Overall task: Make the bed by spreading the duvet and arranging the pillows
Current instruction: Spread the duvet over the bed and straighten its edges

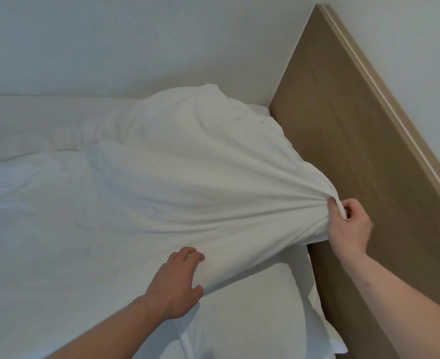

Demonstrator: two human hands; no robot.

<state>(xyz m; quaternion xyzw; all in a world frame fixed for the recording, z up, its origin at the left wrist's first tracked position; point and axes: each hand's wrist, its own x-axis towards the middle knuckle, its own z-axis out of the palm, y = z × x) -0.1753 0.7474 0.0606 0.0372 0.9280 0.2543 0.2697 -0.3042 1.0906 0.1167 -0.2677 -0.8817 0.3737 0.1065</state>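
The right hand pinches a bunched corner of the white pillow by the wooden headboard, while the left hand grips its lower edge, fingers curled. It lies on the bed's duvet, soft, light and floppy. The corners look the best hold.

I see the duvet on the bed, a pillow nearer me, headboard right.
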